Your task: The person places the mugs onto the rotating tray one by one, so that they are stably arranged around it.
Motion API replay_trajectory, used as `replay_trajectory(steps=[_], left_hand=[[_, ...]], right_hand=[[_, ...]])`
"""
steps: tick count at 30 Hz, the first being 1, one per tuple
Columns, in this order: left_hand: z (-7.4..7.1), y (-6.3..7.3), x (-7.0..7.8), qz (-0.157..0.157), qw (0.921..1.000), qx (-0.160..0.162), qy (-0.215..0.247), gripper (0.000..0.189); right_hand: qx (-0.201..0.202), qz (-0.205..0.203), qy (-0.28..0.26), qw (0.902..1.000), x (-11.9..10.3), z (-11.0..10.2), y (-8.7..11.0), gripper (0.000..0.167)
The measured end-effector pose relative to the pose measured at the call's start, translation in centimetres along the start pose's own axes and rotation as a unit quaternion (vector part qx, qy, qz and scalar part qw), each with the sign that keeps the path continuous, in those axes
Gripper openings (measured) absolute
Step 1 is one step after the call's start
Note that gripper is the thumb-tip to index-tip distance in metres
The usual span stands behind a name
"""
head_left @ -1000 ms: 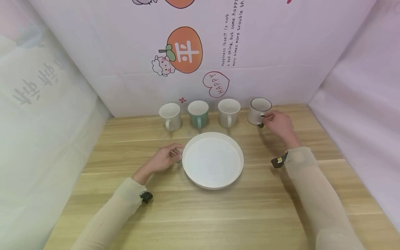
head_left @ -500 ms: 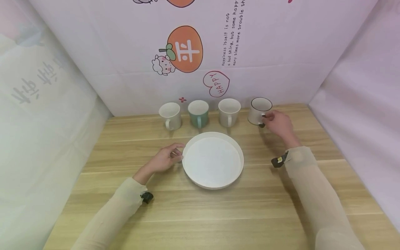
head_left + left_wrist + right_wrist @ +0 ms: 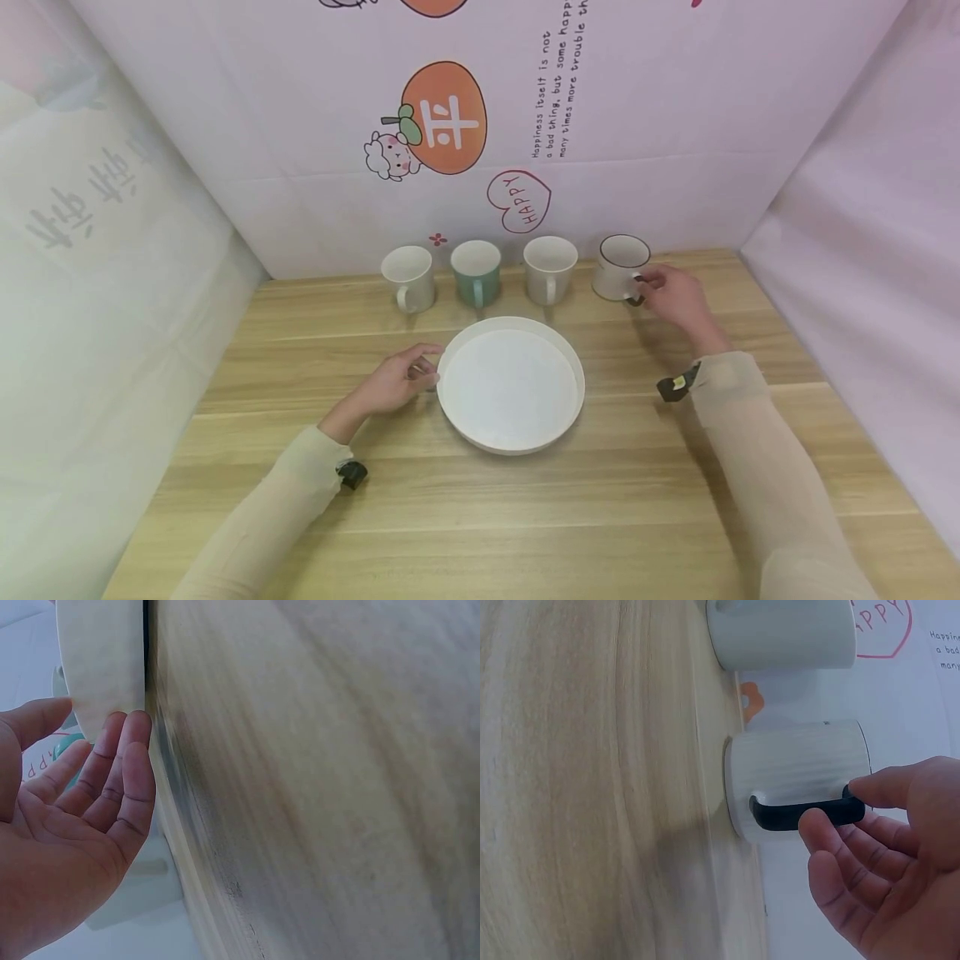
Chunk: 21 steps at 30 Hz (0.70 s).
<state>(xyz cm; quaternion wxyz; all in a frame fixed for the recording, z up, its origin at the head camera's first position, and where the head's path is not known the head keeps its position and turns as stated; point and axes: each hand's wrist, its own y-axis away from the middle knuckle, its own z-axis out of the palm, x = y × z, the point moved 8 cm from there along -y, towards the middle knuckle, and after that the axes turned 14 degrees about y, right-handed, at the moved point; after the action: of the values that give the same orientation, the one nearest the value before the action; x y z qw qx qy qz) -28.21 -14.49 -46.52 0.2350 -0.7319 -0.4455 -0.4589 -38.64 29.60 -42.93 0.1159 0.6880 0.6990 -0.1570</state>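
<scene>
A white mug with a dark rim [image 3: 617,282] stands upright at the right end of a row of mugs. My right hand [image 3: 678,302] pinches its black handle [image 3: 802,816] between thumb and fingers; the other fingers curve loosely below, as the right wrist view shows. In front of the row lies a round white tray [image 3: 512,392] with a low wall. My left hand [image 3: 392,383] is at the tray's left side, fingers relaxed. In the left wrist view its fingertips [image 3: 136,724] meet the tray's outer wall [image 3: 101,656], with the thumb near the rim.
Left of the dark-rimmed mug stand a white mug [image 3: 550,273], a teal mug [image 3: 477,275] and another white mug [image 3: 409,282], handles facing forward. Behind them rises a printed white cloth [image 3: 637,125]. More white cloth hangs at both sides of the wooden table [image 3: 525,517].
The dark-rimmed mug has turned slightly, its handle swinging a little to the right, and the right hand has moved right with it. The left hand and the tray have stayed in place.
</scene>
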Motion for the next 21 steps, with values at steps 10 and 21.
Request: replay_trajectory(steps=[10, 21], left_hand=[[0.02, 0.03, 0.07, 0.003, 1.0000, 0.003, -0.002, 0.046], [0.19, 0.13, -0.29, -0.003, 0.9999, -0.010, 0.007, 0.048]], right_hand=[[0.000, 0.021, -0.033, 0.9992, 0.33, -0.03, 0.12, 0.037], [0.007, 0.037, -0.043, 0.9984, 0.58, 0.07, 0.18, 0.035]])
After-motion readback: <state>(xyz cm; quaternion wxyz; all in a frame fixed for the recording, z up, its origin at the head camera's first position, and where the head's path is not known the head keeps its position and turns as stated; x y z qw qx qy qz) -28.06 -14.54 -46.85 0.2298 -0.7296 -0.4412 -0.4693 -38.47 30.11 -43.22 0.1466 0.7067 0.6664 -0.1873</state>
